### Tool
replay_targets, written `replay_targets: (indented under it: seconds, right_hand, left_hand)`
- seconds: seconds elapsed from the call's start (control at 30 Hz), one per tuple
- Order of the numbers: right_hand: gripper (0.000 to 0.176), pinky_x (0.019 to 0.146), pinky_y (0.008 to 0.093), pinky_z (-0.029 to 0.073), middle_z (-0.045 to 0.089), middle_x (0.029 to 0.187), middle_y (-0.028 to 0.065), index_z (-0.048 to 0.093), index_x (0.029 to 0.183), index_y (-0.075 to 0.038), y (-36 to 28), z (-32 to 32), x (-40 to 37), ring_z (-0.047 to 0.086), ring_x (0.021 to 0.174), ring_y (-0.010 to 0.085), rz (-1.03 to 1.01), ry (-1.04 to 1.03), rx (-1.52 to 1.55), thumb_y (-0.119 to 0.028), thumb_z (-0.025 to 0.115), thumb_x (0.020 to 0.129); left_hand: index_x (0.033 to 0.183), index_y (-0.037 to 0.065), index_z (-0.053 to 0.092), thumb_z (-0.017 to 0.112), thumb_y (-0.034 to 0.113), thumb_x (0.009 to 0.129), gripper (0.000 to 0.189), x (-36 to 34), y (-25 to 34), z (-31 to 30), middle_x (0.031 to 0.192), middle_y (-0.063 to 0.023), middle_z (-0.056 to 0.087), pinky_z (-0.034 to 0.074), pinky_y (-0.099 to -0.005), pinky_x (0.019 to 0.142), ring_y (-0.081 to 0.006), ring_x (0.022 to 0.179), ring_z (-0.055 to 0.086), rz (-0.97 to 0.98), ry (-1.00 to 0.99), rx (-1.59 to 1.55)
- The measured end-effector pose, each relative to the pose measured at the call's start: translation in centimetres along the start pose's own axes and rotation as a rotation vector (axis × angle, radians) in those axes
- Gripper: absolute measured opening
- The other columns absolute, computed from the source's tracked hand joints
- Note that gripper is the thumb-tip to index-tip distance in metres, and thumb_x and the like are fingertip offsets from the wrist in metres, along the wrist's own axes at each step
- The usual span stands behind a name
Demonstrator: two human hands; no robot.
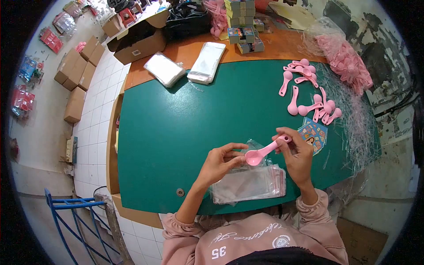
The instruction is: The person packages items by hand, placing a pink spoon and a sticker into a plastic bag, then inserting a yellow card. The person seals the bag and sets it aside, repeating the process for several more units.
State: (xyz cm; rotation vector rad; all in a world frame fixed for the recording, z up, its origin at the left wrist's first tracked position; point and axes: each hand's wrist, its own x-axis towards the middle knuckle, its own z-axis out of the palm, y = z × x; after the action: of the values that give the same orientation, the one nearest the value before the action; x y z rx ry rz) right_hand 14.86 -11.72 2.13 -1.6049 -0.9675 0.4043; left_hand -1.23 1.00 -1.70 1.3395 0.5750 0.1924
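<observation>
A pink measuring spoon (260, 154) is held by its handle in my right hand (300, 155), its bowl pointing left. My left hand (221, 162) is beside the bowl, with thumb and fingers closed on the edge of a clear plastic bag (253, 144) that shows behind the spoon. Below both hands lies a stack of clear plastic bags (247, 185) near the table's front edge. Blue printed cards (314, 134) lie just beyond my right hand, partly hidden by it. Several more pink spoons (309, 104) are scattered at the right.
The green table (176, 128) carries two stacks of packaged bags (206, 62) at the back. Bundled card stacks (245, 37) stand behind. A bag of pink spoons (344, 62) and clear plastic strands (353, 119) line the right. A blue trolley (79, 205) stands lower left.
</observation>
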Motion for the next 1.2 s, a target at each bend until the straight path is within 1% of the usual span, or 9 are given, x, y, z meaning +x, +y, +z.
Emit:
replay_targets:
  seconds: [0.33, 0.4, 0.47, 0.57, 0.67, 0.8, 0.93, 1.13, 1.2]
  right_hand:
    - [0.02, 0.058, 0.0229, 0.05, 0.058, 0.083, 0.0092, 0.057, 0.103, 0.002, -0.3, 0.2, 0.4, 0.061, 0.066, 0.0137, 0.053, -0.244, 0.08, -0.005, 0.053, 0.085]
    - [0.017, 0.057, 0.023, 0.049, 0.058, 0.083, 0.0101, 0.057, 0.099, 0.002, -0.5, 0.9, 0.1, 0.061, 0.064, 0.0141, 0.083, -0.127, 0.133, -0.006, 0.054, 0.085]
    - [0.015, 0.057, 0.0231, 0.049, 0.058, 0.083, 0.011, 0.057, 0.095, 0.003, -0.5, 0.9, -0.2, 0.061, 0.062, 0.0145, 0.114, -0.012, 0.186, -0.007, 0.055, 0.084]
    - [0.02, 0.064, 0.0295, 0.05, 0.058, 0.088, 0.0128, 0.058, 0.09, 0.0, -0.3, 0.3, -0.3, 0.061, 0.073, 0.0205, 0.064, -0.146, -0.008, -0.019, 0.058, 0.084]
    - [0.04, 0.083, 0.0389, 0.042, 0.05, 0.111, 0.0154, 0.062, 0.091, -0.008, 0.0, 0.5, -0.7, 0.046, 0.105, 0.0288, -0.27, -0.443, -0.131, -0.045, 0.052, 0.082]
    - [0.036, 0.082, 0.0373, 0.042, 0.048, 0.109, 0.0142, 0.062, 0.098, -0.008, 0.1, -2.3, -0.2, 0.048, 0.1, 0.0275, -0.178, -0.404, -0.032, -0.039, 0.06, 0.079]
    - [0.041, 0.079, 0.0365, 0.042, 0.049, 0.102, 0.0158, 0.056, 0.106, -0.003, 4.5, -7.8, 0.0, 0.05, 0.093, 0.0308, 0.156, 0.113, -0.743, -0.02, 0.067, 0.071]
    - [0.036, 0.073, 0.0389, 0.042, 0.054, 0.085, 0.0152, 0.054, 0.104, 0.0, 8.0, -11.2, -0.5, 0.053, 0.083, 0.0317, 0.4, 0.118, -0.757, -0.012, 0.065, 0.071]
    - [0.032, 0.07, 0.037, 0.043, 0.056, 0.083, 0.0137, 0.054, 0.102, 0.0, 7.4, -11.0, -0.6, 0.055, 0.08, 0.0292, 0.256, 0.127, -0.88, -0.009, 0.063, 0.072]
  left_hand:
    - [0.11, 0.0, 0.056, 0.053, 0.018, 0.088, 0.028, 0.0, 0.0, 0.8, 0.088, -0.0045, 0.064, 0.048, -0.0243, 0.073, -0.0118, 0.083, 0.059, 0.129, -0.028, -0.077]
    - [0.104, -0.002, 0.059, 0.047, 0.023, 0.091, 0.03, -0.1, 0.4, 0.2, 0.084, -0.0033, 0.064, 0.046, -0.0243, 0.072, -0.0107, 0.079, 0.057, -0.03, -0.188, 0.282]
    - [0.101, -0.003, 0.059, 0.045, 0.024, 0.092, 0.031, -0.2, 0.3, 0.8, 0.083, -0.0033, 0.063, 0.046, -0.0234, 0.071, -0.0101, 0.078, 0.057, 0.014, -0.203, 0.133]
    - [0.098, -0.004, 0.06, 0.042, 0.024, 0.094, 0.033, -0.4, 1.6, 1.2, 0.081, -0.0041, 0.063, 0.046, -0.0224, 0.07, -0.0095, 0.076, 0.056, 0.034, -0.178, -0.015]
    - [0.1, -0.005, 0.059, 0.041, 0.022, 0.094, 0.032, -0.3, 1.7, 1.5, 0.083, -0.007, 0.063, 0.046, -0.0228, 0.07, -0.0109, 0.078, 0.057, 0.054, -0.133, -0.035]
    - [0.106, -0.004, 0.056, 0.039, 0.019, 0.094, 0.031, -1.3, 3.2, 1.3, 0.091, -0.0133, 0.063, 0.049, -0.0253, 0.073, -0.016, 0.083, 0.061, 0.107, -0.091, -0.287]
    - [0.11, -0.003, 0.054, 0.038, 0.02, 0.095, 0.032, -2.5, 3.6, -1.0, 0.095, -0.0164, 0.063, 0.049, -0.0273, 0.074, -0.0191, 0.085, 0.062, 0.133, -0.048, -0.233]
    - [0.109, -0.003, 0.055, 0.039, 0.018, 0.094, 0.03, -2.3, 4.1, -1.1, 0.095, -0.0148, 0.063, 0.048, -0.0259, 0.073, -0.0185, 0.085, 0.062, 0.104, -0.083, -0.185]
    - [0.109, -0.003, 0.055, 0.039, 0.017, 0.094, 0.03, -2.1, 4.2, -1.0, 0.095, -0.0141, 0.063, 0.048, -0.0249, 0.072, -0.0182, 0.085, 0.062, 0.077, -0.091, -0.13]
